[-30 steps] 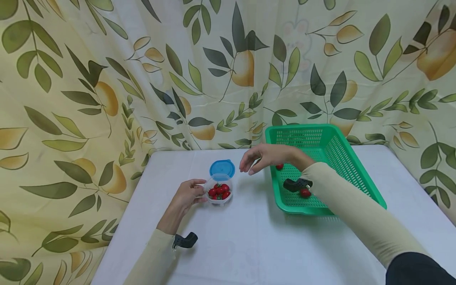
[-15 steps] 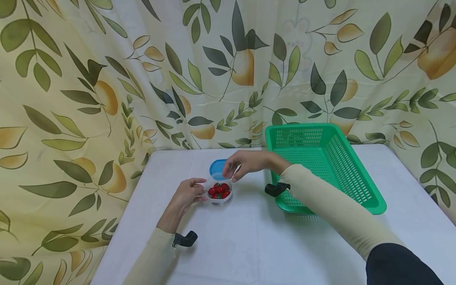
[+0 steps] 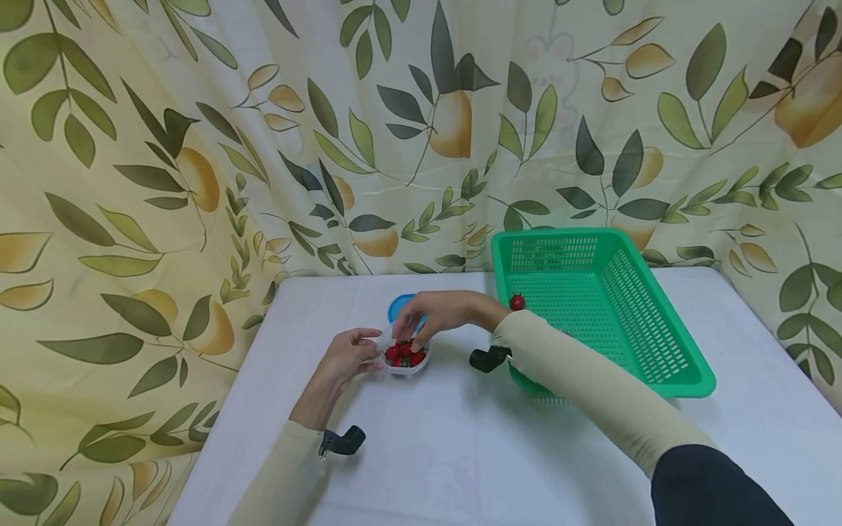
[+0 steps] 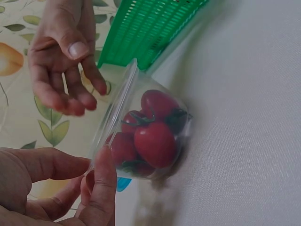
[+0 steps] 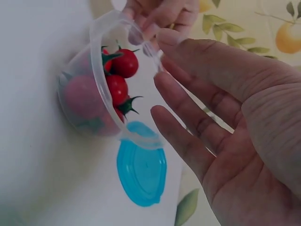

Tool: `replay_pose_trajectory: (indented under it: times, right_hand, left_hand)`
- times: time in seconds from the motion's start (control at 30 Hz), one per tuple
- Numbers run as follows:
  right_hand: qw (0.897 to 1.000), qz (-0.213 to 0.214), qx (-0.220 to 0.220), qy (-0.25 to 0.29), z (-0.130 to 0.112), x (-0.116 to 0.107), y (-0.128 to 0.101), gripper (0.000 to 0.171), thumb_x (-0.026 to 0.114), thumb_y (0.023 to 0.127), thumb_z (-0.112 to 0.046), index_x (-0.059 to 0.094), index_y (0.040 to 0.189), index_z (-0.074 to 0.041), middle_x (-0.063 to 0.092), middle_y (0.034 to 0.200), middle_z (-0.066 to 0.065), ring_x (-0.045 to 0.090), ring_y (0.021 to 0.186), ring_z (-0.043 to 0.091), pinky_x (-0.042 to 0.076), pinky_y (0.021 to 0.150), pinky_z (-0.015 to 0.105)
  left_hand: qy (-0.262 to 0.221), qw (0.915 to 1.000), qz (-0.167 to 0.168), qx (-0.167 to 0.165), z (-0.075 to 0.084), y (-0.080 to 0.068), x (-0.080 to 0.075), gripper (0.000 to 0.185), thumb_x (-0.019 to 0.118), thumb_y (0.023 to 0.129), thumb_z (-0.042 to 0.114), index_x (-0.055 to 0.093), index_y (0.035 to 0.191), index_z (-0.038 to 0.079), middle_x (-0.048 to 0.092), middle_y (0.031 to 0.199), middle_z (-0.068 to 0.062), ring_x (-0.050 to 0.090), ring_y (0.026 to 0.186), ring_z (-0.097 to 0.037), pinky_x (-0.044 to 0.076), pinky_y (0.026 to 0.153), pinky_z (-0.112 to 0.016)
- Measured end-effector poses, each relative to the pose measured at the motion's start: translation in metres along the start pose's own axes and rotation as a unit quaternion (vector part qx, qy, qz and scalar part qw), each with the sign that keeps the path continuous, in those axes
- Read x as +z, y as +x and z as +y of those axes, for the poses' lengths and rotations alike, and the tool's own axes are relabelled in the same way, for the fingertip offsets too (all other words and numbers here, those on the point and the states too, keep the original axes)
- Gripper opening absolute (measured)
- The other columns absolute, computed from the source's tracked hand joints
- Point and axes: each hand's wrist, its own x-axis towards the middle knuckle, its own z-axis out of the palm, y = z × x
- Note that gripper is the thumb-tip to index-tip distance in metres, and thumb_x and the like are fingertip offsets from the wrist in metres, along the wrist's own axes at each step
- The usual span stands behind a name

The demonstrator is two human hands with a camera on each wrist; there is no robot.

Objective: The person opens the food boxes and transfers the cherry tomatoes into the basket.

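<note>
My left hand pinches the side rim of a small clear plastic container, thumb and fingertips right at the edge. Inside lie several red cherry tomatoes with green stems. Over the container's open top hangs my right hand, reaching in from the right. Its fingers are spread and loosely bent, with nothing between them in the right wrist view. Behind the container a blue lid lies on the white table. In the head view the right hand partly hides both the lid and the tomatoes.
A green perforated basket stands on the right of the white-covered table. One cherry tomato shows near its left wall, and my right forearm crosses over its front left part. A leaf-and-fruit patterned curtain hangs behind the table.
My right hand has moved left from beside the basket and down over the container. Its forearm has uncovered more of the basket. The left hand keeps its place at the rim.
</note>
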Motion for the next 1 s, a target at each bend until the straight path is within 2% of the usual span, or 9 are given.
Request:
replay_pose_trajectory:
  times: [0.3,0.57,1.0]
  right_hand:
    - [0.999,0.012,0.028,-0.010,0.006,0.013,0.016,0.037,0.072,0.091,-0.001,0.066,0.128,-0.005,0.065,0.132,0.008,0.061,0.126,0.028,0.058,0.098,0.035]
    - [0.998,0.008,0.042,-0.050,0.007,0.019,0.026,0.035,0.071,0.093,-0.002,0.068,0.126,-0.012,0.067,0.129,0.004,0.063,0.121,0.021,0.057,0.099,0.035]
    - [0.995,0.002,0.033,-0.096,0.008,0.026,0.037,0.027,0.072,0.093,-0.004,0.071,0.118,-0.014,0.070,0.120,0.002,0.065,0.111,0.013,0.056,0.100,0.030]
  left_hand:
    - [-0.005,1.0000,-0.004,-0.002,0.000,-0.001,0.000,0.039,0.058,0.095,-0.006,0.059,0.134,-0.003,0.054,0.100,-0.012,0.060,0.081,-0.020,0.064,0.074,-0.031]
    - [-0.011,0.9999,-0.003,-0.003,0.001,0.000,-0.002,0.041,0.059,0.094,-0.005,0.059,0.134,-0.002,0.056,0.099,-0.012,0.061,0.081,-0.019,0.064,0.078,-0.034]
    - [-0.008,0.9999,-0.005,-0.002,0.001,-0.001,-0.002,0.040,0.060,0.093,-0.005,0.060,0.133,-0.001,0.056,0.099,-0.012,0.061,0.081,-0.020,0.064,0.080,-0.038]
